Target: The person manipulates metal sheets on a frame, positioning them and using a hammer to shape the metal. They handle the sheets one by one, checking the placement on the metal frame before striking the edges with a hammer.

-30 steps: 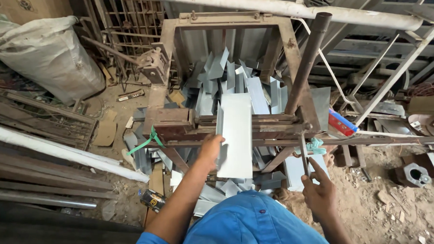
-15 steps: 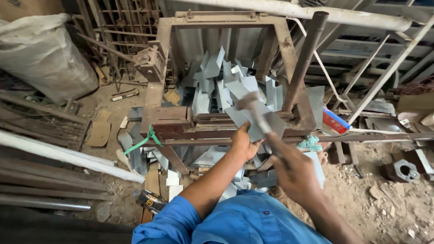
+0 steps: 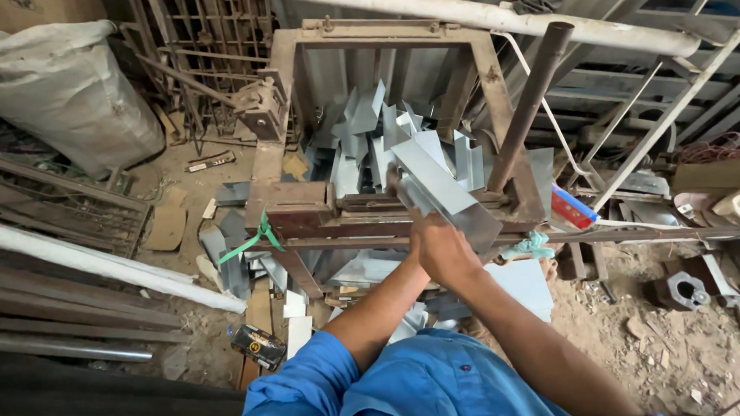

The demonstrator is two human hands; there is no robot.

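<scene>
Right hand grips bent metal sheet over rusty press frame.

Two hands on one bent metal sheet, one rusty press frame, one lever pipe, one white sack, many bent offcuts heaped behind

I'm in a metal workshop: a rusty steel frame press stands on a dirt floor, cut sheet-metal pieces are piled behind it, and pipes, iron grilles and a full sack crowd around.
</scene>
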